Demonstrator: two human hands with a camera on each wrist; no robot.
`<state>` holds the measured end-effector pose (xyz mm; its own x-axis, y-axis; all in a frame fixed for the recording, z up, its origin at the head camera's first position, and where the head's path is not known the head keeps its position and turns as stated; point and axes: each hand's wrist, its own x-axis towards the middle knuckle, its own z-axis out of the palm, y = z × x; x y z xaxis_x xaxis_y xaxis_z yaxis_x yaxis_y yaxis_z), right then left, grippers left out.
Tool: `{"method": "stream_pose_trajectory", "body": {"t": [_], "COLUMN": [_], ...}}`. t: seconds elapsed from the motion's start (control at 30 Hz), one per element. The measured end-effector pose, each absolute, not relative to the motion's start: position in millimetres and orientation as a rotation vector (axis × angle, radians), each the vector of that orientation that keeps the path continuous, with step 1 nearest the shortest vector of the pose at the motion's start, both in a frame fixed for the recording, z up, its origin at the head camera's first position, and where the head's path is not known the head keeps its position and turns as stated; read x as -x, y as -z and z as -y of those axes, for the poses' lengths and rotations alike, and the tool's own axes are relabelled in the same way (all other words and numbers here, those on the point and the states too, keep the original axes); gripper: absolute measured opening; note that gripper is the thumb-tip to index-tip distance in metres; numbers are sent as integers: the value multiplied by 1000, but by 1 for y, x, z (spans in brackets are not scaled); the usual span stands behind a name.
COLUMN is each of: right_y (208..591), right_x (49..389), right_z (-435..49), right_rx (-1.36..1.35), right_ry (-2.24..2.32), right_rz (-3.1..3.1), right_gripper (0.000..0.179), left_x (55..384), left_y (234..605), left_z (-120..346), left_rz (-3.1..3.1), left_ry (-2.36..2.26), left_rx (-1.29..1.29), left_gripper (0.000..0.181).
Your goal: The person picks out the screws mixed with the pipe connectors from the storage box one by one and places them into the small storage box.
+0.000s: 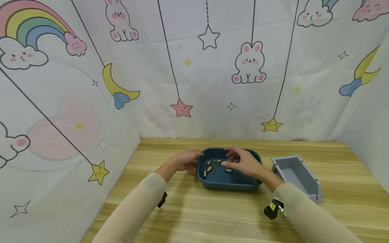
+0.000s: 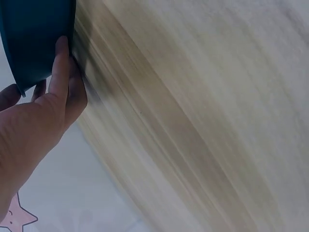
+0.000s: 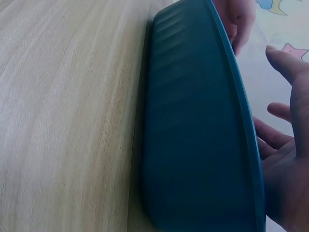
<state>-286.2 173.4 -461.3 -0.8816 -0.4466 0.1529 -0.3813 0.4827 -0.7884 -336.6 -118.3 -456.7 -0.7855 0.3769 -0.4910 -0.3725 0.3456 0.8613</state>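
A dark blue plastic basin (image 1: 230,185) stands on the wooden table. Inside lie several short brass-coloured cylindrical pieces (image 1: 209,168), some with blue ends, and a few thin metal rods (image 1: 214,167) that cross each other. My left hand (image 1: 186,160) holds the basin's left end; in the left wrist view its fingers lie against the outer wall and at the rim. Over the basin's right part hovers my right hand (image 1: 244,164), thumb and fingers spread apart and slightly bent. Nothing shows between them, and the hand hides part of the contents.
A grey open bin (image 1: 296,173) stands on the table to the right of the basin, close to my right forearm. The wooden table (image 1: 206,216) ends at a white cloth backdrop (image 1: 212,125) behind and to the left. Black wrist cameras (image 1: 271,209) hang under both wrists.
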Motion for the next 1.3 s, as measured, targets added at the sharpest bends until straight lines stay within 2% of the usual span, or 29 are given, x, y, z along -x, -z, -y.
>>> {"method": "stream_pose_trajectory", "body": {"t": [0.23, 0.63, 1.3], "right_y": [465, 467, 473], "right_x": [287, 286, 286], "right_z": [-168, -164, -153], "right_rx": [736, 726, 787], "right_ry": [1381, 1367, 1330], "right_rz": [-2632, -2617, -2603], "right_gripper": [67, 67, 62], "left_x": [338, 340, 341], "left_y": [460, 459, 456], "left_z": [122, 120, 118], "left_rz": [-1770, -1726, -1845], "left_ry": [-1628, -1626, -1577], "left_rx": [139, 162, 2], "left_gripper": [42, 46, 50]}}
